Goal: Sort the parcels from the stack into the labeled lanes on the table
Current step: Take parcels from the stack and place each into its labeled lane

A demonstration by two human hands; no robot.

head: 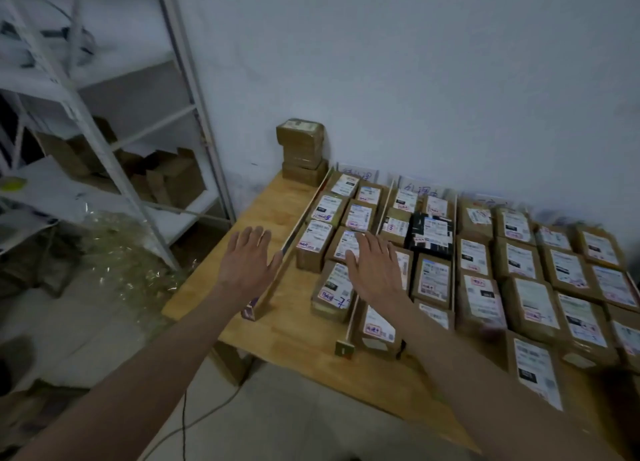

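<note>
Both hands outstretched, palms down, fingers straight and spread, holding nothing: left hand over bare tabletop beside a divider strip, right hand above labelled parcels in lanes. Stack at far corner against wall. Lane labels blurred, unreadable; rightmost parcels cut off.

Parcel sorting room or small storeroom, judged by labelled cardboard parcels laid in divided rows on a wooden table, a metal shelving rack holding boxes, bare painted wall.
</note>
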